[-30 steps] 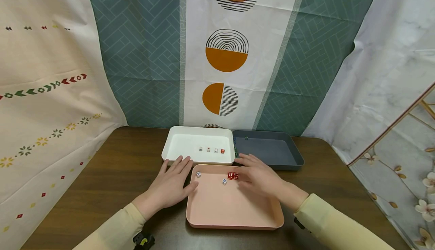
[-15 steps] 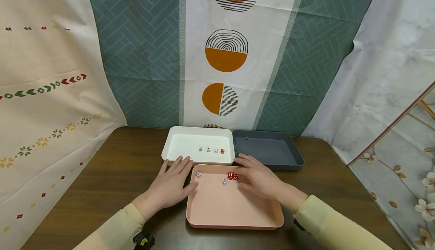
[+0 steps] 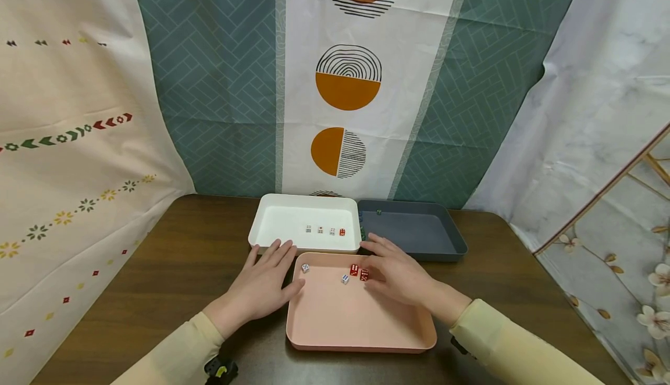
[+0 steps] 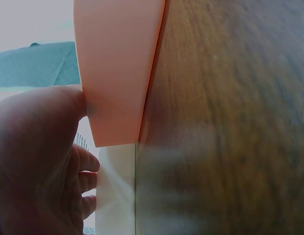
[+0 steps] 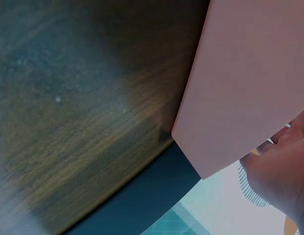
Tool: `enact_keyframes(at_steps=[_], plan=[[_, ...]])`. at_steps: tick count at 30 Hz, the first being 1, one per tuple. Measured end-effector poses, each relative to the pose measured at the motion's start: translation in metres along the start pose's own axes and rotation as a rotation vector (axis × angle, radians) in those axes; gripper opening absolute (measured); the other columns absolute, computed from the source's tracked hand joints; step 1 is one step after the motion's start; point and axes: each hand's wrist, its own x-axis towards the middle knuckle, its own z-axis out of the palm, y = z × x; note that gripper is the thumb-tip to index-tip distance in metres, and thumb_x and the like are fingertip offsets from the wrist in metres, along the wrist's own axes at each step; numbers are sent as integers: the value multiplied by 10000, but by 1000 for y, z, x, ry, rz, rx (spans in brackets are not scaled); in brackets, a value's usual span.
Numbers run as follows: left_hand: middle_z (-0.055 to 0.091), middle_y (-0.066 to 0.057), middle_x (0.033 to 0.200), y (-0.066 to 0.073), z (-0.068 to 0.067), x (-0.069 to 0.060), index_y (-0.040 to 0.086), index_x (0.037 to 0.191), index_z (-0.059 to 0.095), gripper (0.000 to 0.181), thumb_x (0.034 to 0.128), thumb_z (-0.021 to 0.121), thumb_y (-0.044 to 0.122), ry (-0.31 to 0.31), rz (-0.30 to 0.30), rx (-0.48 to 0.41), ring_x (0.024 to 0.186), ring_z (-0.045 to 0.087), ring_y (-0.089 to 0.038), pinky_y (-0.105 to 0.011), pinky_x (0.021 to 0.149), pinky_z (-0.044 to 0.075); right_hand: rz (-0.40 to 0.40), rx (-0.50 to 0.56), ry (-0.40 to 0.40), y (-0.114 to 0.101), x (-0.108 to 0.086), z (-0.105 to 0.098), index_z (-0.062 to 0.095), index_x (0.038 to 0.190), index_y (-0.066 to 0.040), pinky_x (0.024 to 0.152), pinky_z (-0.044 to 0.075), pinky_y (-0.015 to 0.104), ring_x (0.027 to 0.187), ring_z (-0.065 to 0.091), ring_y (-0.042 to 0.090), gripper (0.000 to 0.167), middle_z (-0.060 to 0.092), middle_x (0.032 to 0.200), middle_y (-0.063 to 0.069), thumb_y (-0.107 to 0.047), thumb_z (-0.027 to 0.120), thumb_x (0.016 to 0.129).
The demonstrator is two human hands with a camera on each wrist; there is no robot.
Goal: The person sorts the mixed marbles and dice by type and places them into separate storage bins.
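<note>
A shallow pink tray (image 3: 361, 321) lies in front of the person with several dice near its far wall. Two are red: one red die (image 3: 354, 270) and, just right of it, a second red die (image 3: 363, 275) beside the fingers of the right hand (image 3: 400, 271). That hand reaches over the tray's right side; whether it touches the die cannot be told. A white die (image 3: 345, 279) sits below the red ones, another white die (image 3: 306, 268) in the far left corner. The left hand (image 3: 262, 286) lies spread, fingertips at the white tray's (image 3: 277, 216) near rim, thumb at the pink tray's left rim (image 4: 86, 98).
Behind stands the white tray, with a row of white dice and one red die (image 3: 342, 232). To its right is a dark grey tray (image 3: 419, 231) with a few small green and blue dice along its left and far sides. Brown wooden table (image 3: 157, 292) surrounds the trays.
The right-hand red die has shifted slightly toward the person and apart from the other red die. The right hand moved barely; the left hand stays put.
</note>
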Motion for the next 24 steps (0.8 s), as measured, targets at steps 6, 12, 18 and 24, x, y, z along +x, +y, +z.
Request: enact_keyframes(at_steps=[6,12,18,24], plan=[[348,-172,1771,0,0,0,17,1690,422,798,1116,577,549,2,-2,-6,1659,249,-412,-735,1291,120,-18,-20,35,1,1,2,835,1204,-159,1280,348,561,1636,319,394,311,565,1619,151,-222,939,918],[353,-173,1769,0,1,0,17,1690,424,800,1117,570,557,6,3,2,1656,258,-414,-735,1290,129,-5,-30,27,-1,2,3,837,1160,-166,1273,360,559,1636,320,391,243,568,1616,146,-225,919,940],[354,-176,1768,0,0,0,12,1687,426,795,1117,581,544,9,1,-5,1655,258,-417,-736,1290,122,-31,1,74,3,2,9,845,1123,-140,1265,366,581,1633,330,382,193,591,1588,160,-200,899,948],[362,-178,1763,1,0,-1,9,1685,429,792,1115,590,536,9,1,-3,1654,263,-416,-736,1290,129,-80,27,115,13,1,18,846,1166,-130,1296,328,532,1656,290,328,210,571,1612,142,-247,856,992]])
